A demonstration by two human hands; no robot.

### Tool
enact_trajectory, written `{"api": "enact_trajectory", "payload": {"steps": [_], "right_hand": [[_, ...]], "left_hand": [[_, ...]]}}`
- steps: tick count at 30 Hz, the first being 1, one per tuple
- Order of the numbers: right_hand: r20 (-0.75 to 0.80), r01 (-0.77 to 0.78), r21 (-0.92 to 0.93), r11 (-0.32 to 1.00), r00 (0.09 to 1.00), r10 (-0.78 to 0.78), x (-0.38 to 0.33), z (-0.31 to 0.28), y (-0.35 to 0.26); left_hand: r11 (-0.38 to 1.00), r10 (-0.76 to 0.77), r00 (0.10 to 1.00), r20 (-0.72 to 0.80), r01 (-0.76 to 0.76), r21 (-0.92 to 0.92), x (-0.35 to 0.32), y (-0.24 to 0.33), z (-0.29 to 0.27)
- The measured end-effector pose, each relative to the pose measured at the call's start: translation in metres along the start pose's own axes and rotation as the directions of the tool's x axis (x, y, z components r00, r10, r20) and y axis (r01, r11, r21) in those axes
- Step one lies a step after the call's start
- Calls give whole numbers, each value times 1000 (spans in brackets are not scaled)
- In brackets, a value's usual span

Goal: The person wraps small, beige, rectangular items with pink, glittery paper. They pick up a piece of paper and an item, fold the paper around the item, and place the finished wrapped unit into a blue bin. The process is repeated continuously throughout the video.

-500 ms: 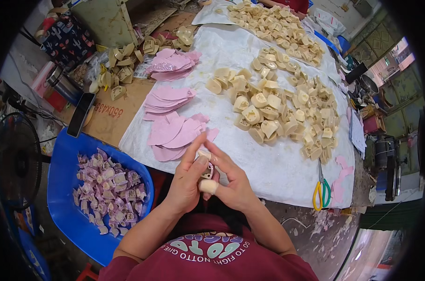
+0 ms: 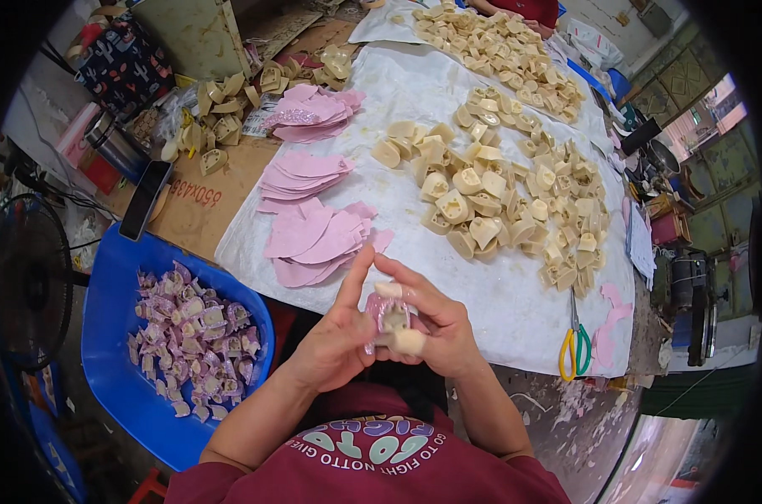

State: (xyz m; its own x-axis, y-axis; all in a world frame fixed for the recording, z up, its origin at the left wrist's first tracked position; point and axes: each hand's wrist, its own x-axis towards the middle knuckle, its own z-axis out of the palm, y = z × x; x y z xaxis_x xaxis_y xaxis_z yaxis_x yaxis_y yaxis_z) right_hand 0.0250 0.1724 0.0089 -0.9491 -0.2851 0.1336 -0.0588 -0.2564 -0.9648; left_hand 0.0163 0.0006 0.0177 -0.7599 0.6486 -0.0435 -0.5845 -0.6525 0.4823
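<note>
Pink-sided block (image 2: 394,318), now more visible in right hand (image 2: 446,333)

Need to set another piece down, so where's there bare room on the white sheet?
One bare patch of the white sheet lies between the right hand, the nearer beige molded pieces and the scissors. Another runs between the pink cutouts and those molded pieces. It's crowded under those pieces, where the cutouts stack up, and at the far beige pile.

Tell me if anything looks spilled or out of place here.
Yes: pale scraps litter the floor below the cloth's near right edge. They look dropped, being scattered loosely rather than gathered like the pink pieces.
</note>
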Motion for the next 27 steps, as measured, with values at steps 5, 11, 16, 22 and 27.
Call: {"api": "enact_trajectory", "payload": {"steps": [5, 11, 16, 22, 27], "right_hand": [[-23, -32, 234, 972, 999, 39, 0, 13, 9], [-170, -316, 346, 884, 905, 390, -4, -10, 8], [-149, -477, 281, 833, 836, 528, -8, -13, 2], [-160, -398, 74, 914, 900, 405, -12, -14, 3], [-125, -365, -40, 930, 926, 357, -10, -15, -6]], "left_hand": [[980, 50, 999, 20, -53, 193, -3, -4, -19], [-66, 216, 886, 409, -405, 912, 5, 16, -28], [-242, 119, 911, 396, -360, 901, 8, 26, -18], [-281, 91, 940, 328, -291, 914, 6, 35, -22], [-371, 66, 937, 344, -297, 880, 7, 32, -13]]}}
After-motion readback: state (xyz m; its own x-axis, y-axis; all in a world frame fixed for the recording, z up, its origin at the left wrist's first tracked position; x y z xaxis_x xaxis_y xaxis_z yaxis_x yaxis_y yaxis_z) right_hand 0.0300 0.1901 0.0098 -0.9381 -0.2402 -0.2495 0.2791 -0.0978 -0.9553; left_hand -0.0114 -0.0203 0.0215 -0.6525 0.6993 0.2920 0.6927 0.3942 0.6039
